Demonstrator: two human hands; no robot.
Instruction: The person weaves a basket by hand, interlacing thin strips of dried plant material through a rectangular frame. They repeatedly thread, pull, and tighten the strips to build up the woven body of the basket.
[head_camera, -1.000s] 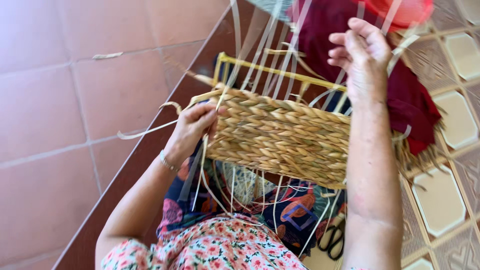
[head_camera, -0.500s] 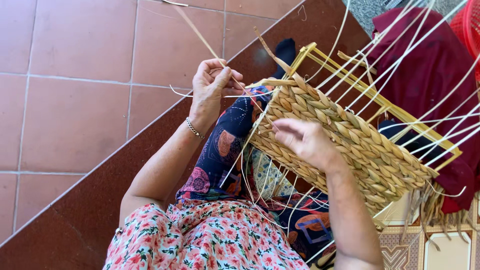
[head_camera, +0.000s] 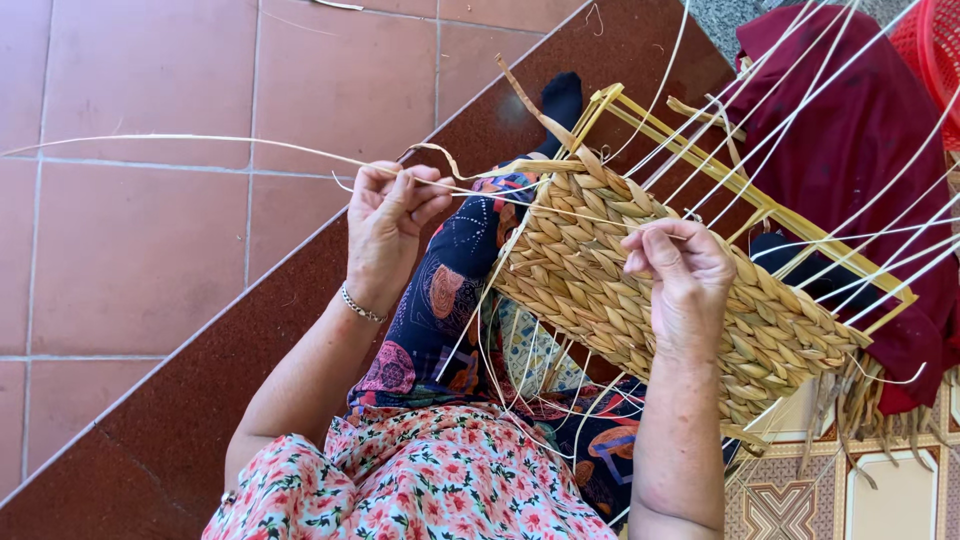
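Note:
A half-woven straw basket (head_camera: 600, 280) on a yellow frame (head_camera: 700, 170) rests tilted across my lap, its thin white upright strands (head_camera: 800, 110) fanning to the upper right. My left hand (head_camera: 385, 225) pinches a long pale straw strand (head_camera: 230, 142) that runs out to the left over the floor and back to the basket's near corner. My right hand (head_camera: 680, 275) presses on the woven side of the basket, fingers curled over the braid. My legs in dark patterned trousers (head_camera: 450, 300) lie under the basket.
Pinkish floor tiles (head_camera: 140, 250) fill the left, bordered by a dark red-brown step (head_camera: 200, 400). A maroon cloth (head_camera: 860, 140) lies behind the basket, a red plastic basket (head_camera: 930, 40) at the top right. Patterned tiles (head_camera: 800, 490) show at the lower right.
The view has swung and the basket now tilts to the right. My right hand has come down from the upright strands onto the woven side. My left hand has drawn the strand out leftward.

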